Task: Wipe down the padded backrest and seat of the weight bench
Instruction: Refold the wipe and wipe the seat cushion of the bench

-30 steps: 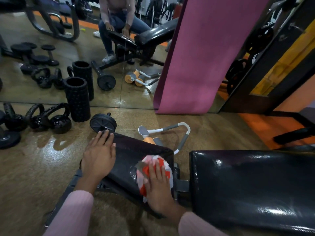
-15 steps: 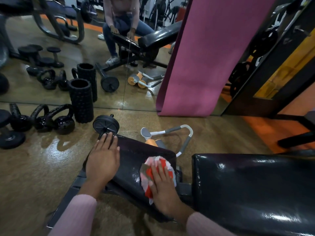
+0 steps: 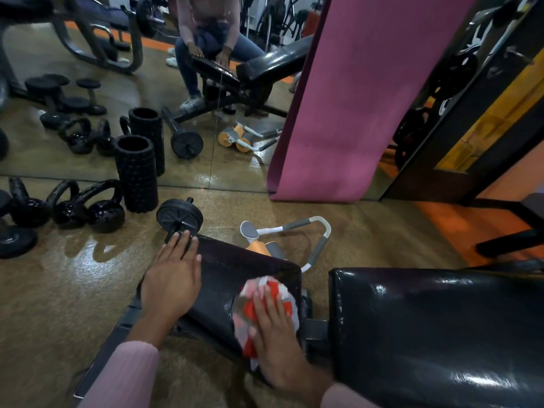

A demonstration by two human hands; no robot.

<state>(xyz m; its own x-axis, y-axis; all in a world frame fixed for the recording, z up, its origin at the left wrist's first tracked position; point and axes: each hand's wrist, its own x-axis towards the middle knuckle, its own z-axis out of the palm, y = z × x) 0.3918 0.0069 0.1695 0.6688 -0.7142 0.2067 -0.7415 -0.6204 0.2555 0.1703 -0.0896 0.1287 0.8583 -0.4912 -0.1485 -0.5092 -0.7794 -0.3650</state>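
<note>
The black padded seat (image 3: 235, 275) of the weight bench lies low in the middle. The glossy black backrest (image 3: 426, 325) fills the lower right. A red and white cloth (image 3: 265, 301) lies on the seat's right end. My right hand (image 3: 279, 334) presses flat on that cloth, fingers straight. My left hand (image 3: 173, 278) rests flat on the seat's left end, fingers spread.
A dumbbell (image 3: 179, 217) and an orange and grey ab roller (image 3: 282, 240) lie on the floor just beyond the seat. Kettlebells (image 3: 85, 207) and a black foam roller (image 3: 137, 175) stand at left. A pink mat (image 3: 353, 98) leans on the mirror wall.
My right hand has slid the cloth a little along the seat's right end. The view has shifted slightly. My left hand stays on the seat's left end.
</note>
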